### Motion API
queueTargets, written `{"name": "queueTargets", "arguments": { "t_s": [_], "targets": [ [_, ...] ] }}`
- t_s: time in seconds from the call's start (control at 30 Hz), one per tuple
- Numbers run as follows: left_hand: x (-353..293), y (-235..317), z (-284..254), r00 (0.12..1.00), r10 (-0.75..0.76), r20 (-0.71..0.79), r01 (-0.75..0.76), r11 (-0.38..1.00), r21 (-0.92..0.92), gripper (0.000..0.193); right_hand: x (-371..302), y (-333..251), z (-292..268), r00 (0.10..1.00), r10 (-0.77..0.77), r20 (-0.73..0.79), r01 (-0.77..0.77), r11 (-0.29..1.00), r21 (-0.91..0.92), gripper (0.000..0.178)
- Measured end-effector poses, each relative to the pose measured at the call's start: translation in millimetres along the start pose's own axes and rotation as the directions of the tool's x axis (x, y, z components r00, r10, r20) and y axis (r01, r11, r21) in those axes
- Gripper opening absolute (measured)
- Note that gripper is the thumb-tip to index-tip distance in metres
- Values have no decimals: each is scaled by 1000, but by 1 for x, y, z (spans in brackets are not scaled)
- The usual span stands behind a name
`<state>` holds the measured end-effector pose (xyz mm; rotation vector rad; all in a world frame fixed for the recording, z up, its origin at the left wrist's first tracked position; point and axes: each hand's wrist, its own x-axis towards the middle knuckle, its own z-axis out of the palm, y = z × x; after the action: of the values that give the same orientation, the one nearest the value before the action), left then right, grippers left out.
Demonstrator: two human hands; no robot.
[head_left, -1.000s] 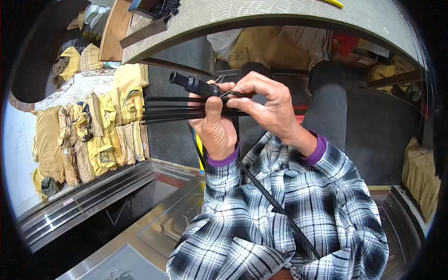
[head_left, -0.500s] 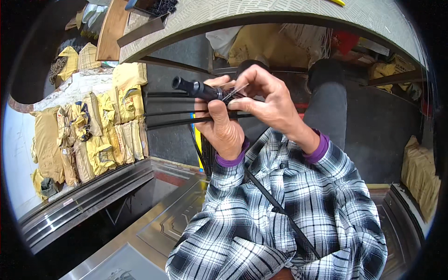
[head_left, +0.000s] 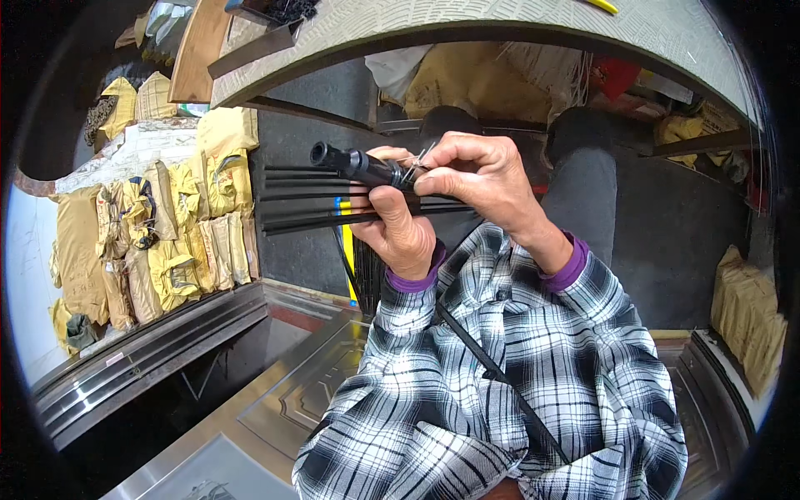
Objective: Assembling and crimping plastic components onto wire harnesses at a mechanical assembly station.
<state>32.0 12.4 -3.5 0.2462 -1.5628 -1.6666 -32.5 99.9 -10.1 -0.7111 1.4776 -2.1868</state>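
Observation:
A black tubular piece [head_left: 360, 163] with a flared, hollow end points left in front of me; it looks like the runner of an umbrella frame. My left hand [head_left: 396, 225] is closed around it from below, its thumb along the near side. Several long black ribs [head_left: 304, 197] fan out to the left behind that hand. At the tube's ringed right end, thin metal wire ends [head_left: 414, 165] stick out. My right hand [head_left: 483, 177] pinches at these wires with thumb and forefinger; the exact grip is partly hidden by the fingers.
A textured pale table [head_left: 467, 18] curves across the far side. Yellow wrapped bundles [head_left: 179, 242] lie at the left, and more wrapped packages [head_left: 744, 308] stand at the right. A bundle of dark rods [head_left: 367, 275] stands beside a yellow strip [head_left: 347, 254] near my left forearm.
My right thumb and forefinger have closed in on the wires at the tube's end. The black ribs on the left have shifted and spread differently. My left hand keeps its hold.

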Motion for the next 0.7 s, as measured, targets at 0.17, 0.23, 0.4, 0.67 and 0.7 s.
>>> {"name": "queueTargets", "arguments": {
  "t_s": [0.17,0.23,0.4,0.67,0.7],
  "targets": [
    [1,8,-1,998,15,57,-20,996,89,54,-7,-6,7,998,56,-23,-54,996,76,16],
    [-1,6,-1,991,20,136,-29,997,67,55,-17,-6,10,998,-15,-58,13,999,-31,20],
    [-3,6,4,976,80,203,-106,987,122,58,-22,3,9,976,-215,-18,209,964,-167,25],
    [-7,4,3,973,88,214,-101,994,50,55,-18,14,8,996,-70,59,53,966,253,39],
    [-7,4,3,973,86,215,-99,994,51,55,-18,13,8,996,-32,84,6,954,300,43]
  ]
}}
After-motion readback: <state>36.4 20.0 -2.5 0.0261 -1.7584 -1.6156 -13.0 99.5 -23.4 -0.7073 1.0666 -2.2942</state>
